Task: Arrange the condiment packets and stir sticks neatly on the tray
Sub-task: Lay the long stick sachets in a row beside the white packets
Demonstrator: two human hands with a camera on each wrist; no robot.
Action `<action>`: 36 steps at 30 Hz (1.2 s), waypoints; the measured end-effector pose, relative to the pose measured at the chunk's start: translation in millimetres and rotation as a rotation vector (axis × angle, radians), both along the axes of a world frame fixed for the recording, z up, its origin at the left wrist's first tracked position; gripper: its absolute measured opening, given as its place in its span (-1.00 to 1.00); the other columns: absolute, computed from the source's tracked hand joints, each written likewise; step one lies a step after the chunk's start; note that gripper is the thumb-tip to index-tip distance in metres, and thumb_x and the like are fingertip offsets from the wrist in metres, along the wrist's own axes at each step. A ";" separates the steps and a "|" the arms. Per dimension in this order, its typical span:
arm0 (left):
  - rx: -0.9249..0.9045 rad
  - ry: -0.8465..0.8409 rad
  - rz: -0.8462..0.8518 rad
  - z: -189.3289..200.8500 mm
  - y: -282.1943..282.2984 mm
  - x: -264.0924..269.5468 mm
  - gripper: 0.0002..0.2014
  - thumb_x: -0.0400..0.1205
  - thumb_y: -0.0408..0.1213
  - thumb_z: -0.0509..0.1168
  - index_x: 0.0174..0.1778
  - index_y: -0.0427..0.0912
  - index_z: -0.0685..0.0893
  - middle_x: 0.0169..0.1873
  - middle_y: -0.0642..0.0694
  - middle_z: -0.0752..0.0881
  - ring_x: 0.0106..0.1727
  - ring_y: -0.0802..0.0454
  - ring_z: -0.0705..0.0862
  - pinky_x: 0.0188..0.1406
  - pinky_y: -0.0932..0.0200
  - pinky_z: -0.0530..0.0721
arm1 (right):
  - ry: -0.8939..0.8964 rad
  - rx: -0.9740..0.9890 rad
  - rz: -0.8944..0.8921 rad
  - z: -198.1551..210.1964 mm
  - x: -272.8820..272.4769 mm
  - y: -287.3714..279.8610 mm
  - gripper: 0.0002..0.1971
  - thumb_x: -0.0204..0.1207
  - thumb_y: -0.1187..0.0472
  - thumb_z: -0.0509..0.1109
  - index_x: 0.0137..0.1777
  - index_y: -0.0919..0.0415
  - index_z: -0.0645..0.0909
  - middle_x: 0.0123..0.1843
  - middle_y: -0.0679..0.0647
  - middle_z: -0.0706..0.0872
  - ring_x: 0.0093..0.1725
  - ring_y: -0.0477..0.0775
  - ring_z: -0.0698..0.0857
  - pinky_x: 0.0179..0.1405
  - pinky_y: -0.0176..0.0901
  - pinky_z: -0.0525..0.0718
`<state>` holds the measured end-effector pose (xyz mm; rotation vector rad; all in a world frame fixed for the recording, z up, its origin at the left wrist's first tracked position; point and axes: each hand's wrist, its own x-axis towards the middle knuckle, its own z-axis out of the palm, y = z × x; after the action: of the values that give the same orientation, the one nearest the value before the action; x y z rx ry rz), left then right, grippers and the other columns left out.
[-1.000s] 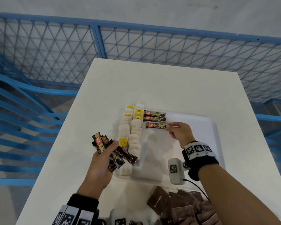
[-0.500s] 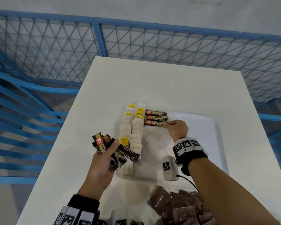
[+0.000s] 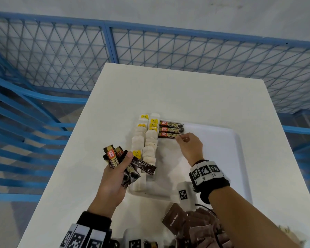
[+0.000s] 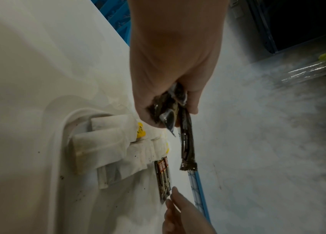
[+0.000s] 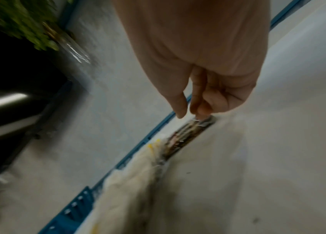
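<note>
1. Gripping a fanned bundle of coffee sticks point(image 3: 119, 162), the left hand point(image 3: 113, 183) hovers just off the white tray's point(image 3: 227, 149) near-left corner.
2. Right hand point(image 3: 191, 146), fingertips pinched on the nearest of three laid coffee sticks point(image 3: 168, 135), sits over the tray's far-left area.
3. Tea bags point(image 3: 147, 140) line the tray's left edge.
4. Brown sugar packets point(image 3: 175, 219) lie just outside the tray's near edge.

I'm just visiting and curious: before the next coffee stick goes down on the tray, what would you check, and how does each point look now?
1. Third coffee stick flush under the two above: ok.
2. Right hand off it: not ok, fingertips at its end.
3. Left hand holds more sticks: ok.
4. Bare white tray below the row: ok.
5. Tea bags in two columns: ok.
6. Stir sticks: cannot tell.
</note>
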<state>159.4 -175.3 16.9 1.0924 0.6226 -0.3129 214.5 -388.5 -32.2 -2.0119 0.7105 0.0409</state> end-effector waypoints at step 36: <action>0.043 -0.018 -0.048 -0.8 1.7 -15.2 -0.89 0.53 -0.47 0.37 -0.22 -0.20 0.60 -0.45 -0.11 0.65 -0.52 0.11 0.59 -0.51 0.26 0.56 | -0.051 0.768 0.207 41.1 -75.6 29.9 -0.89 0.52 0.43 0.35 -0.06 0.33 0.71 -0.29 0.15 0.71 -0.33 -0.04 0.66 -0.22 -0.30 0.73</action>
<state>144.2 -173.6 16.0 1.1517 0.5897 -0.3319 138.9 -358.6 8.9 -1.3287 0.3645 0.3320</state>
